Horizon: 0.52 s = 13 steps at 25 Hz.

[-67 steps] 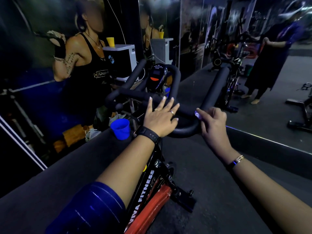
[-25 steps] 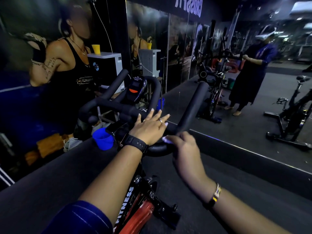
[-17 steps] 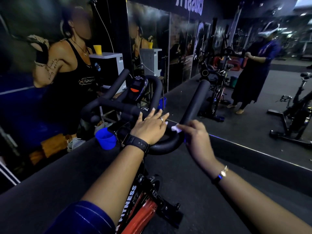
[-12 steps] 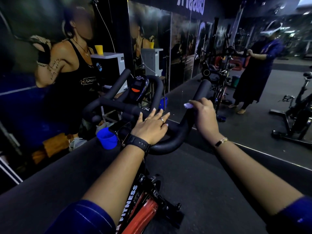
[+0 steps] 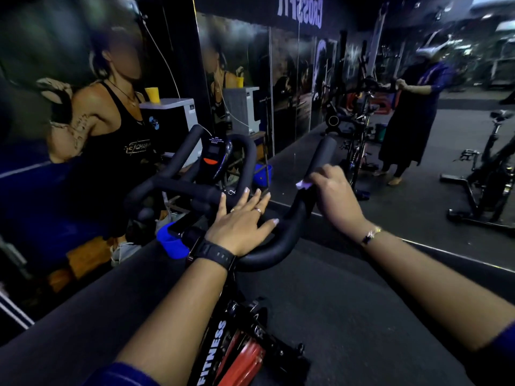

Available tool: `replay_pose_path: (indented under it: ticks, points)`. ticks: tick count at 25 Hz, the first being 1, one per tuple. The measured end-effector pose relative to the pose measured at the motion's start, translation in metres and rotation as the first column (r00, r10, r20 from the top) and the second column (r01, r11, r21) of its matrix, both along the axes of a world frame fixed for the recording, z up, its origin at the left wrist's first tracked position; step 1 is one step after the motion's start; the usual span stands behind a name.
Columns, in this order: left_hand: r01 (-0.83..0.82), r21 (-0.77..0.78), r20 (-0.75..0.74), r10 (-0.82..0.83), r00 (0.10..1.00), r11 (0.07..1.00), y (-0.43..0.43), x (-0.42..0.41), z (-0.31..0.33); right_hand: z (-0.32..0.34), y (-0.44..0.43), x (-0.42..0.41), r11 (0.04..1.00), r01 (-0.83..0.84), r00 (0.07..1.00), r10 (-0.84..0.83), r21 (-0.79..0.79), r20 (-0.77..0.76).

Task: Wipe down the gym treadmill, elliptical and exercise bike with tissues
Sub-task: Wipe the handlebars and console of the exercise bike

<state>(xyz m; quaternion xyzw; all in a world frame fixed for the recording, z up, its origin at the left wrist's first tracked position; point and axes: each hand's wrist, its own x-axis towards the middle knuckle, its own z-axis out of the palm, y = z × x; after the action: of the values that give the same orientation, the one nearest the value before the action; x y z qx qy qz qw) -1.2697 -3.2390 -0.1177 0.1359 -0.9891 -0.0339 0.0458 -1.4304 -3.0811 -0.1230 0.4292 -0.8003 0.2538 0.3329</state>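
Tissue (image 5: 304, 185): we are gripping it in our curled right hand (image 5: 335, 199) against the right horn of the exercise bike handlebar (image 5: 281, 240); our left hand (image 5: 239, 225) is resting flat mid-bar.

The left hand (image 5: 239, 224) lies on the middle of the handlebar (image 5: 278, 246), with the console (image 5: 213, 157) just beyond it and a cup (image 5: 170, 240) below to its left. The right hand (image 5: 334, 199) holds a tissue (image 5: 303, 185) against the bar's right arm, in front of the mirror (image 5: 404, 196).

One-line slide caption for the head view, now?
On the exercise bike, right hand grips a tissue against the right handlebar horn; left hand rests flat on the bar's middle.
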Motion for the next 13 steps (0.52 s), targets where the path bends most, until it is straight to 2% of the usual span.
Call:
replay_pose_path:
  ticks: [5, 9, 13]
  points:
    - [0.009, 0.003, 0.004, -0.009, 1.0, 1.0, 0.001, 0.0, 0.003, 0.051, -0.017, -0.063, 0.988, 0.122, 0.986, -0.109, -0.091, 0.127]
    - [0.007, 0.003, -0.004, -0.007, 1.0, 1.0, 0.0, 0.001, 0.001, 0.025, -0.026, -0.019, 0.977, 0.157, 0.977, -0.133, -0.141, 0.169]
    - [0.009, -0.001, -0.014, -0.009, 1.0, 1.0, 0.0, -0.001, 0.0, -0.029, -0.02, 0.032, 0.998, 0.015, 0.999, -0.018, -0.069, -0.036]
